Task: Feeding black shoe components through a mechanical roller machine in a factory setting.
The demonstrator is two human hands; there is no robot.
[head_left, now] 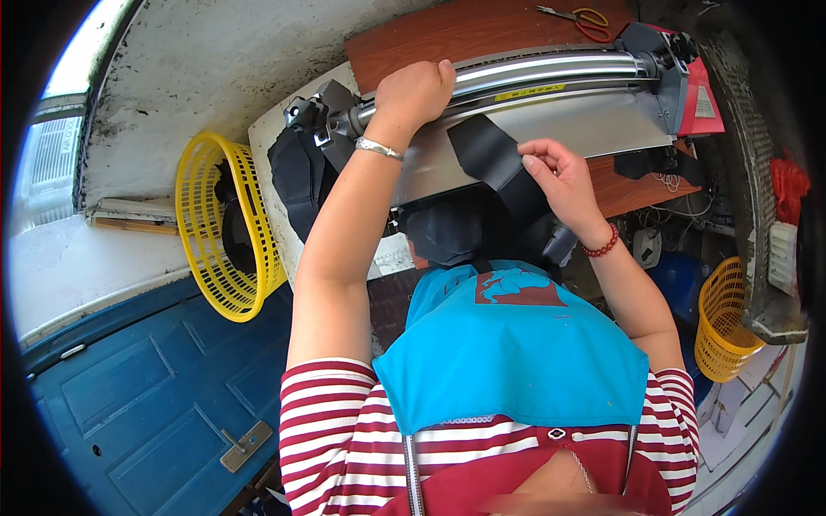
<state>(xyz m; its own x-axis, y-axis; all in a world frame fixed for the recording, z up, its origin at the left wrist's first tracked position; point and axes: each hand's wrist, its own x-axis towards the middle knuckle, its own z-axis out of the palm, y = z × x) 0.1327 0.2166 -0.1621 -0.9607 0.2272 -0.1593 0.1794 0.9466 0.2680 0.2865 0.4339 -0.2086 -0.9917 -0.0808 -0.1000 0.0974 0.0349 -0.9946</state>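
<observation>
Ahead of me stands a machine with a long, shiny metal roller [551,70] above a flat metal plate [594,120]. My left hand [417,93] is curled into a closed shape over the roller's left part; its fingertips are hidden. A flat, black, angular-cut piece of sheet [483,148] lies partly over the plate's near edge. My right hand [561,181] pinches its right edge between thumb and fingers. Below the plate, close to my apron, rests a pile of similar black pieces [447,228]. More black pieces [297,185] are heaped at the machine's left end.
A yellow plastic basket [200,232] with black pieces inside stands at the left. Scissors [589,24] with orange handles lie on the brown board [482,30] behind the machine. At the right are another yellow basket [721,322] and loose cables [684,206]. A blue door [129,396] is lower left.
</observation>
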